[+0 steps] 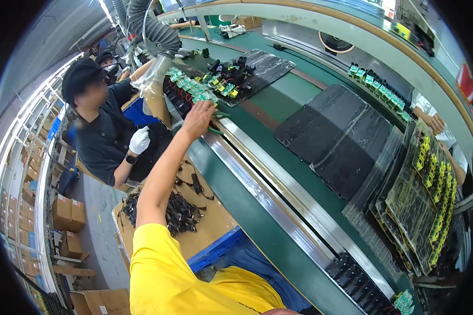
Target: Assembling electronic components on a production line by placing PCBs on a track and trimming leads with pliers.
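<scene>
My left hand [198,119] reaches far forward along the metal rail. Its fingers are bent together at the near end of a row of green circuit boards [183,83]; what they pinch is hidden. Two green curved pieces [222,114], perhaps tool handles, stick out beside the hand. Black housings with red wires line the row's left side. My right hand is out of view.
A double metal rail [278,197] runs along the green bench, with black housings [355,278] at its near end. Black sheets [341,136] and stacked trays of yellow parts [418,197] lie right. Black cables [181,212] fill a lower table; a gloved co-worker [97,121] sits left.
</scene>
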Tool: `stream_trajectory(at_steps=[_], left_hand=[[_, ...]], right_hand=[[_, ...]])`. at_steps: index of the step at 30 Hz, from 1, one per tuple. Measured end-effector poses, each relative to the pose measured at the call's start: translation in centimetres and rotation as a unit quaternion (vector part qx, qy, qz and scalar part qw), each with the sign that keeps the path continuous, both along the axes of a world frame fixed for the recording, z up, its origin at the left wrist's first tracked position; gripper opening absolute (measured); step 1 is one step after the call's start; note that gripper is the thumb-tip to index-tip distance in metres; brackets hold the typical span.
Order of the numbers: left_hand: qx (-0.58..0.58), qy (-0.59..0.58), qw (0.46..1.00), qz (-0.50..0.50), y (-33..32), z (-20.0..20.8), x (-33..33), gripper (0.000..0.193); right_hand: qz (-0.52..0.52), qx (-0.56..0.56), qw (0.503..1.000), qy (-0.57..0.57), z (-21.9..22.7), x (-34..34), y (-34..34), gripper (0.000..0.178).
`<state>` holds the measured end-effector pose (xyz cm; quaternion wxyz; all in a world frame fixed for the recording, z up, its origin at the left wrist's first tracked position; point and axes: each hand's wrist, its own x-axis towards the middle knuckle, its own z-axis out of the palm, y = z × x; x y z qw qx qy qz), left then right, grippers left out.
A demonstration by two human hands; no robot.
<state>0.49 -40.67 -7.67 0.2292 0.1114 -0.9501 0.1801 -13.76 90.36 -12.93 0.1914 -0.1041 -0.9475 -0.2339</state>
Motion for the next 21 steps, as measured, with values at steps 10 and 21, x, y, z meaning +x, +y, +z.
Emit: stream_trajectory(at_steps=[10, 21], left_hand=[[-0.101, -0.006, 0.993, 0.066, -14.0, -0.2, 1.0, 0.026], [-0.049, -0.068, 0.949, 0.302, -31.9, -2.7, 1.6, 0.024]], right_hand=[[0.107, -0.059, 0.991, -0.050, -6.7, -11.2, -30.0, 0.043], [0.034, -0.130, 0.985, -0.113, -9.9, -13.8, -42.8, 0.043]])
